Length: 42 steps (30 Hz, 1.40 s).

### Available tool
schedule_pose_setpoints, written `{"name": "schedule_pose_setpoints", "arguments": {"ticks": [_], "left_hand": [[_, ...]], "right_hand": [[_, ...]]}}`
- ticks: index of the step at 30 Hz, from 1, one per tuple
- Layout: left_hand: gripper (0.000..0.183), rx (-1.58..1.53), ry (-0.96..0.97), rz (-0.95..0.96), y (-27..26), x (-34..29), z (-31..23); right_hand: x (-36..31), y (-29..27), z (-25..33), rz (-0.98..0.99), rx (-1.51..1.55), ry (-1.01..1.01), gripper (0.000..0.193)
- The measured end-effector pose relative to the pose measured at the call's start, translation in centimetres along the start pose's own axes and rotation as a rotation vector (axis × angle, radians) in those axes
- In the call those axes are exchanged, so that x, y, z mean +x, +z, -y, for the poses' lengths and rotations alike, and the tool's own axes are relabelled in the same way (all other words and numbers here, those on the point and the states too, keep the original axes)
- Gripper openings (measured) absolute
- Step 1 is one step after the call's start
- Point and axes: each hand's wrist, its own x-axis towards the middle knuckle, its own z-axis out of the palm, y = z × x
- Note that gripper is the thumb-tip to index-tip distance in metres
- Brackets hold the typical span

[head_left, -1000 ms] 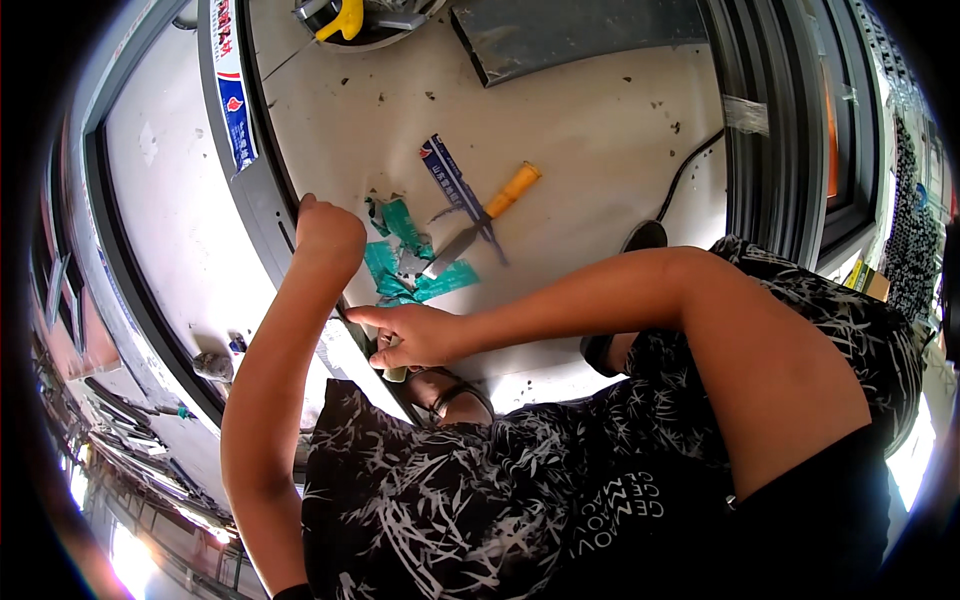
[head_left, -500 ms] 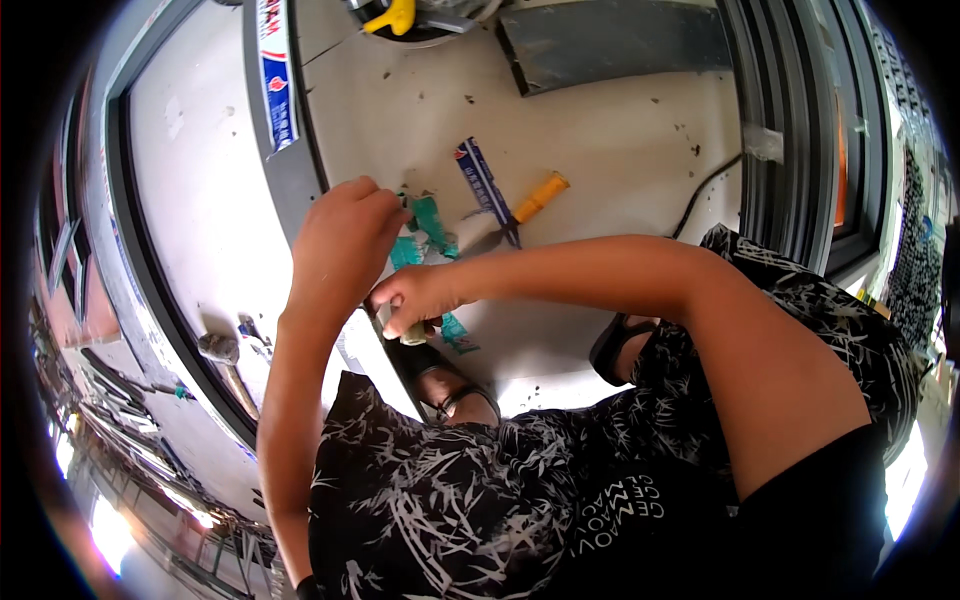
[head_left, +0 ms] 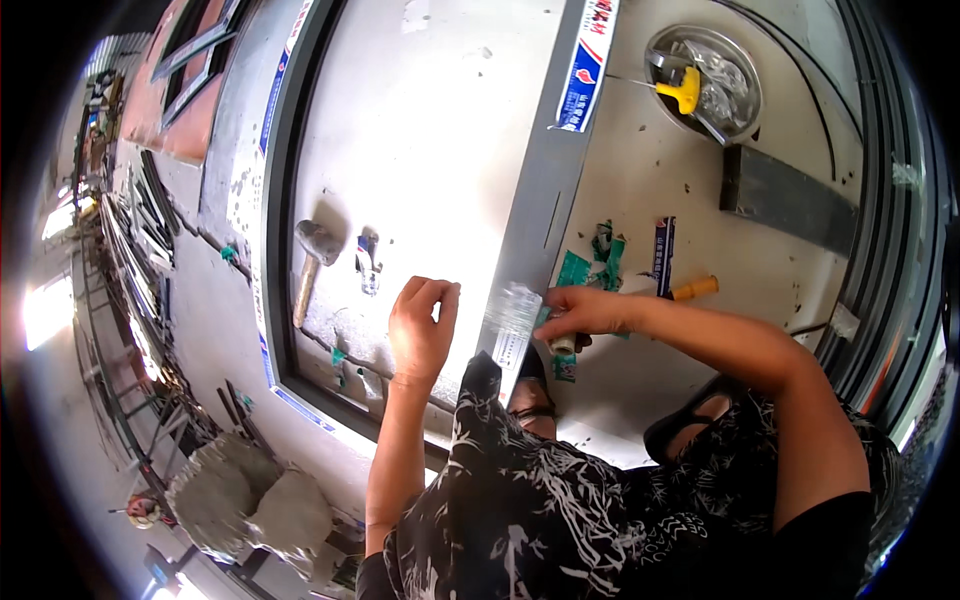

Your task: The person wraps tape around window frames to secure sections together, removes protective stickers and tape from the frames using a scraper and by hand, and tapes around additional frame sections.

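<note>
My right hand point(head_left: 588, 310) grips a roll of tape point(head_left: 566, 344) at the right edge of a long grey metal bar point(head_left: 542, 205). Much of the roll is hidden under the fingers. Shiny, wrinkled clear tape point(head_left: 516, 308) lies across the bar, right beside that hand. Left of the bar, my left hand point(head_left: 422, 322) has its fingers curled, with thumb and forefinger close together. What they may pinch is too small to make out. Torn green tape scraps point(head_left: 575, 270) lie just beyond my right hand.
A hammer point(head_left: 312, 262) lies inside the frame at left. Further right are an orange-handled tool point(head_left: 695, 288), a dark blue strip point(head_left: 664, 250), a dark metal block point(head_left: 790, 200) and a metal bowl point(head_left: 740, 75) holding a yellow-handled tool point(head_left: 682, 92). My sandalled feet are close to the bar.
The view has swung left, bringing in the hammer and the whole bowl. My left hand has come off the bar to its left side. Clear tape now shows on the bar; my right hand keeps the roll.
</note>
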Motion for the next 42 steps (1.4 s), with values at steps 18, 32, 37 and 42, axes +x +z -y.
{"name": "schedule_pose_setpoints", "arguments": {"ticks": [18,32,37,42], "left_hand": [[0.005,-0.03,-0.114,0.0,-1.0,-1.0,4.9],[0.064,0.913,-0.474,-0.38,-13.1,8.9,30.5],[0.07,0.573,-0.415,-0.123,-16.6,12.6,36.3],[0.066,0.258,-0.44,-0.135,-18.3,12.6,37.2]], "right_hand": [[0.8,-1.2,2.8,0.106,-0.337,0.234,0.049],[-2.1,-0.4,6.0,-0.495,-0.148,0.064,0.028],[-1.4,2.2,3.4,-0.412,-0.203,0.134,0.038],[-0.3,3.4,4.5,-0.486,-0.218,0.067,0.04]]}}
